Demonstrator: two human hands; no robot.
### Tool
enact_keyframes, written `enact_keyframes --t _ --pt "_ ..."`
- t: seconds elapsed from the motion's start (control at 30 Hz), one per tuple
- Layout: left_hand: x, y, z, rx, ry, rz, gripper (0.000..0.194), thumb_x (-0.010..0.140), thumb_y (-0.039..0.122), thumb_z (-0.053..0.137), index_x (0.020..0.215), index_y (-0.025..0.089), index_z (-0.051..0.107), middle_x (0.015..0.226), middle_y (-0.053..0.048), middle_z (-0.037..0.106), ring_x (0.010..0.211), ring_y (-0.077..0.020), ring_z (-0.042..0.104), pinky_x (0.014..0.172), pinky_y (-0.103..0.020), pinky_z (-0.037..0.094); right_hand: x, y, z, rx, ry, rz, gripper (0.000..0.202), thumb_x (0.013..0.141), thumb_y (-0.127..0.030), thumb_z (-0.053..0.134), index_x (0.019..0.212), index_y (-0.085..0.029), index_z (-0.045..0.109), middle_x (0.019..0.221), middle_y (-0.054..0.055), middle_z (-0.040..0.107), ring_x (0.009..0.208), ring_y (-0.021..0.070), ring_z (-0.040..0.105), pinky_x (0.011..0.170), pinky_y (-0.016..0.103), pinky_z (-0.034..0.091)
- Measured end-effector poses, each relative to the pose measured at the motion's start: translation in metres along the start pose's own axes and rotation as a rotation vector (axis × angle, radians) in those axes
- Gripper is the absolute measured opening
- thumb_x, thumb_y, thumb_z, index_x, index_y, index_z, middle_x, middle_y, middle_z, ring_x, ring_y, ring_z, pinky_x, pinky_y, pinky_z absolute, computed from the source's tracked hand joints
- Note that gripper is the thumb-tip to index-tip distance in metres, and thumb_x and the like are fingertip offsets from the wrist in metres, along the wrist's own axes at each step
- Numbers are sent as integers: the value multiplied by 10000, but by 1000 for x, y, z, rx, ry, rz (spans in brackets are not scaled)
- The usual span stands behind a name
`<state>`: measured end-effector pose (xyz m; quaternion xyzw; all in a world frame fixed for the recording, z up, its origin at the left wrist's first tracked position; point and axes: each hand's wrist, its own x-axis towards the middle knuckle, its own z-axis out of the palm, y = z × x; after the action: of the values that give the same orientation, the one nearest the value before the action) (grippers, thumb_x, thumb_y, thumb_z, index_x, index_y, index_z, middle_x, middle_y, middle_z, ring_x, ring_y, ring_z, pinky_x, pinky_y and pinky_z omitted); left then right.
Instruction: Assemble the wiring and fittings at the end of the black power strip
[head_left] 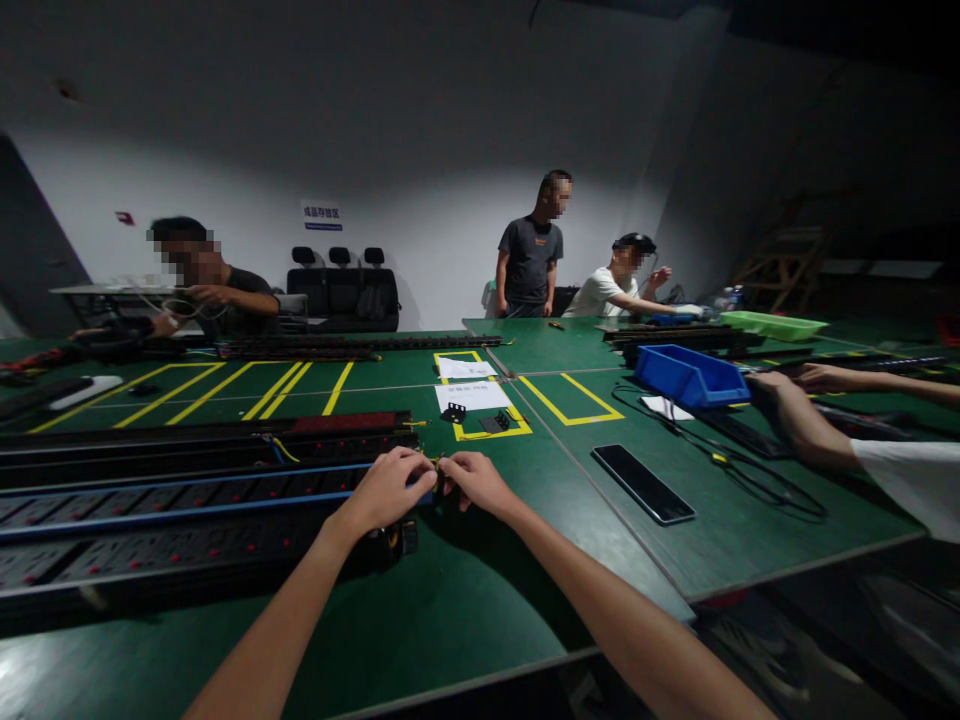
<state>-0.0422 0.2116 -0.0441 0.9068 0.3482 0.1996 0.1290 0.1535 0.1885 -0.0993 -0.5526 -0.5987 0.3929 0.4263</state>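
My left hand (390,488) wraps over the right end of a long black power strip (195,495) with blue edges and red dots along its face. Close beside it, at that same end, my right hand (478,482) pinches a small dark part whose kind I cannot make out. A bit of yellow-green wire shows between the two hands. Nearer to me lies another black power strip (225,545), with a dark fitting (409,537) at its end. Behind the blue-edged strip rest further dark strips (187,445), one with loose blue and yellow wires.
Beyond my hands are small black brackets (496,423) and paper sheets (471,396). To the right lie a phone (643,483), a black cable (750,474) and a blue bin (690,376). A co-worker's arms (802,418) reach in from the right; other people are across the table.
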Motion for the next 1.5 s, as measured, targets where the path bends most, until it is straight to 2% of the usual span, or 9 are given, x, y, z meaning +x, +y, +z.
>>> enact_keyframes --t 0.5,1.5 --pt "-1 4 -3 -3 -1 -7 302 931 415 499 1019 224 717 1120 -84 691 1139 -259 582 1008 -413 441 -2 -3 0 -15 -3 6 350 923 -465 537 819 -147 639 714 24 716 368 57 538 338 139 390" --pt "-1 -2 0 -5 -2 10 311 942 421 487 1021 227 717 1122 -79 688 1150 -254 567 1011 -412 432 -3 -6 0 -26 -3 7 347 925 -457 528 813 -147 637 717 26 717 372 65 546 347 156 409"
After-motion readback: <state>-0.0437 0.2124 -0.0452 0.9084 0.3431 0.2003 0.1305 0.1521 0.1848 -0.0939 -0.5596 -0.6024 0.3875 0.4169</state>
